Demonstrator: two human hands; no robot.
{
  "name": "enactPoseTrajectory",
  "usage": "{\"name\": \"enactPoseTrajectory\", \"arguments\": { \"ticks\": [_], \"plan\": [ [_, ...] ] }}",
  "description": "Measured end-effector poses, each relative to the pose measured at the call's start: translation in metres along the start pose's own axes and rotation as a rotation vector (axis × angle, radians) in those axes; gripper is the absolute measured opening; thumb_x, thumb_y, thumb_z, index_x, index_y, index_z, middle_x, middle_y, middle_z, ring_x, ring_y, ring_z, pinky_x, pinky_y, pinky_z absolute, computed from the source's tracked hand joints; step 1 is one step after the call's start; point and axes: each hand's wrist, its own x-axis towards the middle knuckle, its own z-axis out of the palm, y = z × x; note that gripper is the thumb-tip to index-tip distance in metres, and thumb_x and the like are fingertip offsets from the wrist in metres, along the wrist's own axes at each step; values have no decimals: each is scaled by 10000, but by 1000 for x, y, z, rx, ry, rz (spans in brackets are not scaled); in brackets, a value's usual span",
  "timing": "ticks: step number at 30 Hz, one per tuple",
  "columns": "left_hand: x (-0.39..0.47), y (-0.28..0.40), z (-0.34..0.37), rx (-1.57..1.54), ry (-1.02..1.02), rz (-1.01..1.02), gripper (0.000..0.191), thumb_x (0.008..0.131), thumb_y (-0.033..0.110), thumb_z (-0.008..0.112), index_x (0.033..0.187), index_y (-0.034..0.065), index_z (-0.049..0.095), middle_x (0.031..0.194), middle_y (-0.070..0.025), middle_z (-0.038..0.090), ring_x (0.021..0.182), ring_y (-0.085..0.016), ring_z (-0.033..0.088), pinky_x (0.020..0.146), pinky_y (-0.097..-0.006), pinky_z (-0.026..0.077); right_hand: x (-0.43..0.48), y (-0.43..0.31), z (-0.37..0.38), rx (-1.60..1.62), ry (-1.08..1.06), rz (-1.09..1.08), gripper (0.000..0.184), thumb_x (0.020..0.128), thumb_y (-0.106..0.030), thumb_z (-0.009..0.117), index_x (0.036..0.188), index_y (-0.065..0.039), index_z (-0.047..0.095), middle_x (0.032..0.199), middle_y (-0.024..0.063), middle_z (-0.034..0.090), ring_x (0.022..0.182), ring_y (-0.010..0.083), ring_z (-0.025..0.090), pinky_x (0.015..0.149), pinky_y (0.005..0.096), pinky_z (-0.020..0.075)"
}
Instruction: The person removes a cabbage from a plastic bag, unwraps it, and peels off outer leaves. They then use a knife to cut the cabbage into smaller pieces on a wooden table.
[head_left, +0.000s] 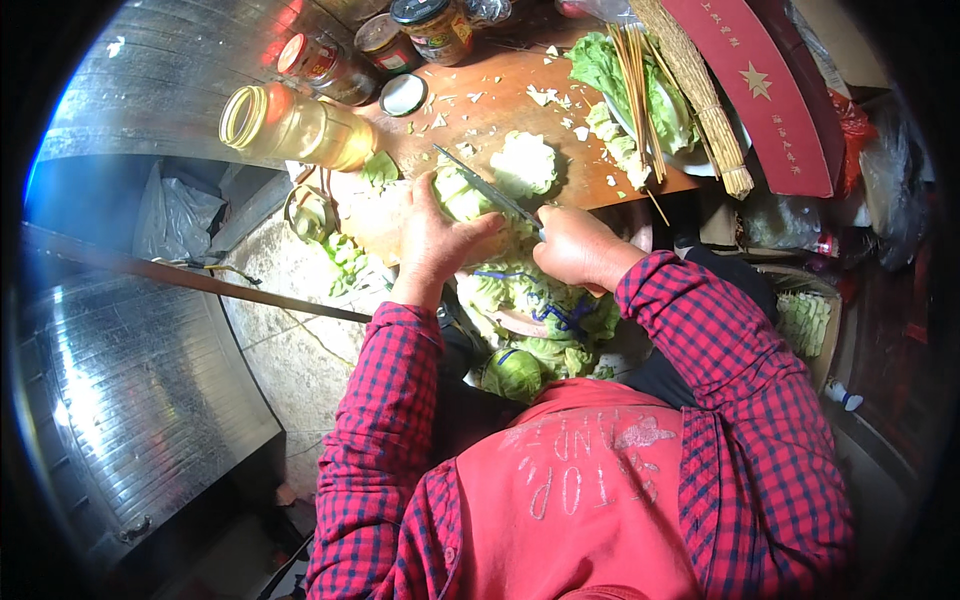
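Observation:
My right hand (577, 247) grips a knife (484, 186) by its handle. Its long narrow blade slants up and left, lying over or against a pale green cabbage piece (463, 196). My left hand (435, 240) holds that piece on the wooden board (457, 90), thumb on the near side. Behind the blade sits another pale cabbage piece (523, 163). Below my hands, a basin (521, 324) carries cabbage leaves and blue ties (562, 311). Nearer my body rests a round green cabbage (512, 373).
A jar of yellowish liquid (300, 129) stands at the board's left edge, near a white lid (403, 94) and several lidded jars (433, 31). On the right are wooden skewers (637, 97), leafy greens (596, 64), a bundle of sticks (697, 105) and a red box (772, 97).

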Motion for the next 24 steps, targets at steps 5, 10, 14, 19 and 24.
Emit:
{"name": "enactPoseTrajectory", "arguments": {
  "ticks": [5,10,14,19,24],
  "plan": [
    [-11,-9,-17,-267,-56,-41,1020,607,242,956,1437,-5,416,1361,-197,512,1252,-322,525,1062,-394,441,3,20,1,-141,136,-41,332,866,-161,549,1131,33,598,1024,271,689,1010,434,665,914,485,516],
    [-26,-21,-40,-466,-234,-364,1045,703,298,888,1550,300,277,1528,-207,376,1341,-449,432,880,-741,427,7,34,-2,-182,191,4,301,862,-140,553,1103,31,609,1030,268,691,1016,430,671,904,492,526],
    [-30,-5,-41,-598,-198,-536,999,747,379,853,1550,262,271,1501,-219,403,1297,-462,471,874,-725,441,2,42,4,-219,152,-13,300,846,-127,561,1078,55,621,1014,282,691,990,437,680,890,488,535],
    [-31,-6,-18,-664,-8,-517,975,765,393,830,1541,204,272,1420,-224,477,1191,-465,555,802,-691,492,-13,48,12,-214,165,-74,294,818,-109,567,1042,74,620,966,290,692,946,440,685,860,492,536],
    [-36,-7,-29,-718,-139,-513,932,751,295,841,1510,133,324,1319,-204,555,1081,-402,627,759,-583,555,-34,59,8,-131,80,-77,289,806,-112,566,1024,71,615,930,300,679,924,462,664,842,509,519]
  ]
}}
